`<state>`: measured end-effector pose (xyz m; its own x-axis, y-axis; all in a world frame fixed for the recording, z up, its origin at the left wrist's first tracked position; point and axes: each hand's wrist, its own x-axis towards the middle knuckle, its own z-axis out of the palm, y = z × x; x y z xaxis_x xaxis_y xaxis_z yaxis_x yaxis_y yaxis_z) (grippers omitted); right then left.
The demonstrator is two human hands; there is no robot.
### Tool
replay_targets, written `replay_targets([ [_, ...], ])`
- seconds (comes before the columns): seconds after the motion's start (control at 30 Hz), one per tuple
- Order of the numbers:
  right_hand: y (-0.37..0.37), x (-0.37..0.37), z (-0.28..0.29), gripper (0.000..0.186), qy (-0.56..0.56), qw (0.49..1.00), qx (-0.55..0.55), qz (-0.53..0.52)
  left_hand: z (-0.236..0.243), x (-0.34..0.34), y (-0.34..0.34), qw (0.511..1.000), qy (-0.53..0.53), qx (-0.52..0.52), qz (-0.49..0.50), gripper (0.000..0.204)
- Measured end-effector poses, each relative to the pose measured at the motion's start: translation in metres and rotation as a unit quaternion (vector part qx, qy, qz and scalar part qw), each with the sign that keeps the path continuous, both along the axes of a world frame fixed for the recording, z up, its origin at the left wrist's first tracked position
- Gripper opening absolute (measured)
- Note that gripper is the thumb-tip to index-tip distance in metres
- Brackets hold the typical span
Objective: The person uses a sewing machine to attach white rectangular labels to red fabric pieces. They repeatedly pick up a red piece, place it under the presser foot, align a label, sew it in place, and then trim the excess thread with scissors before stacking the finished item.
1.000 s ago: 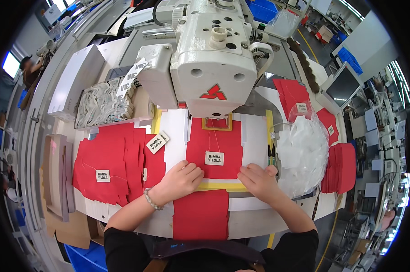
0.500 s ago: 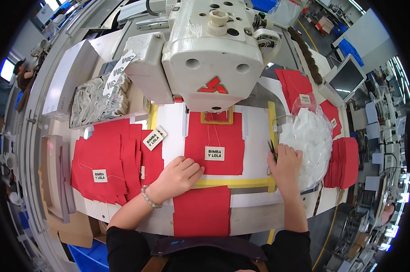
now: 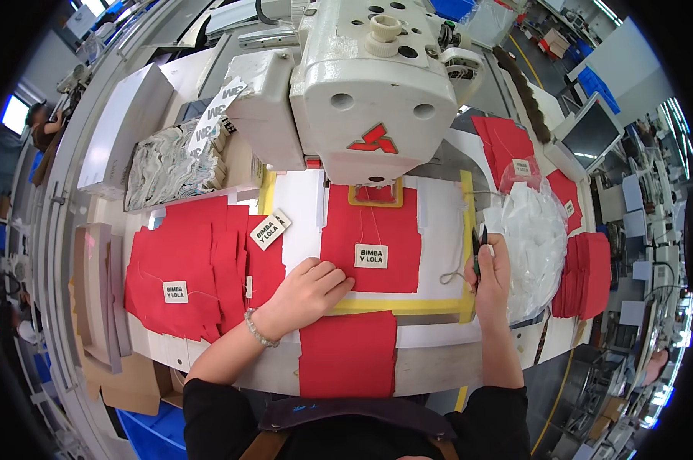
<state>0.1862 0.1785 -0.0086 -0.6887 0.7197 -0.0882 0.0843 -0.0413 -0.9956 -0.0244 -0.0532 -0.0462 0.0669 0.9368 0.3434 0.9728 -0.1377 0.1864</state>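
A red fabric piece (image 3: 392, 222) with a cream printed label (image 3: 371, 256) lies on the white work plate, its upper end beneath the sewing machine's clamp frame (image 3: 375, 194). Loose threads trail from the frame down to the label. My left hand (image 3: 309, 295) is closed, its curled fingers at the fabric's lower left corner. To the right of the plate, my right hand (image 3: 492, 276) grips dark thread snips (image 3: 479, 244), the tips pointing up. The fingers partly hide the snips' handles. A grey cord loop (image 3: 451, 277) lies beside this hand.
The white sewing machine head (image 3: 373, 84) looms over the plate. Red fabric stacks lie left (image 3: 174, 268), in front (image 3: 348, 356) and right (image 3: 582, 276). Loose labels (image 3: 269, 230) rest on the left stack. A bag of white pieces (image 3: 530, 245) sits beside my right hand.
The snips have swung upright and moved slightly up and away from the red fabric with my right hand. My left hand stays at the fabric corner. The whole view has shifted slightly.
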Motion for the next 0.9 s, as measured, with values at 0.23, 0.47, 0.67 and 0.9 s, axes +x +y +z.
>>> replay_targets([
  [0.23,0.005,-0.010,-0.007,0.034,-0.096,0.976,0.176,0.086,0.000,0.006,-0.001,0.996,-0.088,-0.007,-0.019,0.031],
  [0.47,0.006,-0.033,-0.002,0.039,-0.130,0.746,0.641,0.126,0.012,0.049,-0.009,0.957,-0.269,-0.027,-0.108,0.032],
  [0.67,0.012,-0.058,-0.022,0.038,-0.030,0.616,0.765,0.185,0.023,0.072,-0.017,0.936,-0.295,-0.042,-0.185,0.027],
  [0.9,-0.001,-0.073,-0.021,0.033,0.004,0.597,0.765,0.242,0.020,0.073,-0.018,0.935,-0.293,-0.050,-0.191,0.039],
])
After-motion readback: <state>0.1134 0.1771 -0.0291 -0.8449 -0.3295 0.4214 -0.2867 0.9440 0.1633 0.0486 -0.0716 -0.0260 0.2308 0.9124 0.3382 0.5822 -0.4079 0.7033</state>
